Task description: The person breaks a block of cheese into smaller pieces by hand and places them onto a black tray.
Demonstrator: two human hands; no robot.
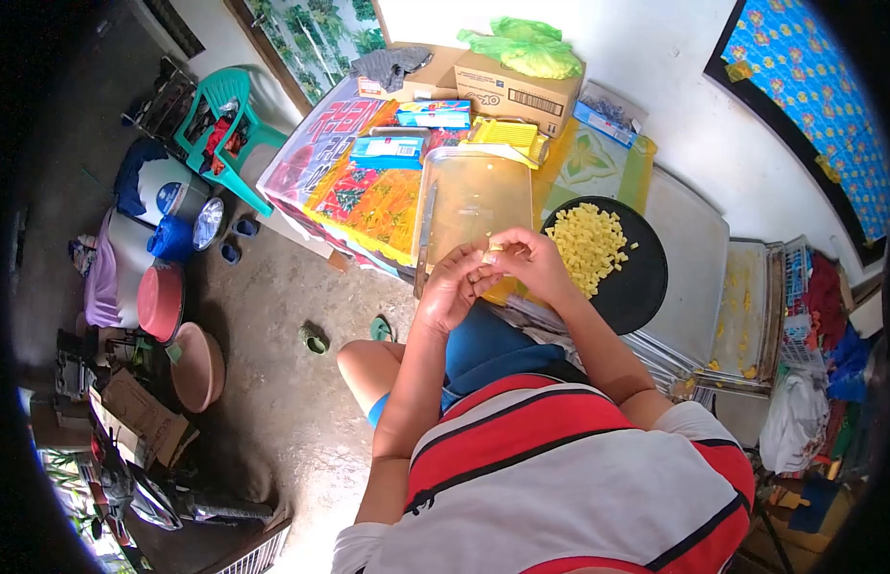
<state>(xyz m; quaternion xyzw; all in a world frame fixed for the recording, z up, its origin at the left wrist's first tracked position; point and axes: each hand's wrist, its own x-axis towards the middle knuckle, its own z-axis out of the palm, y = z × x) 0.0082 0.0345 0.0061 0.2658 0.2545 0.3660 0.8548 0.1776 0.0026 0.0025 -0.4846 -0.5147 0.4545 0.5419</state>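
My left hand (449, 289) and my right hand (533, 265) meet over the near edge of a plastic board (478, 191). The fingers of both are closed, pinched around a small yellow piece (494, 248) that is mostly covered by the fingertips. Just right of my right hand, a round black tray (646, 287) carries a heap of small pale-yellow cubes (586, 244). A long, thin blade-like tool (428, 218) lies along the board's left edge.
Blue boxes (387, 152), a yellow ridged item (510, 139) and a cardboard box (516, 91) stand behind the board. Stacked metal trays (689, 225) are at the right. A green chair (230, 124) and basins (196, 368) sit on the left, with slippers (313, 338) on the floor.
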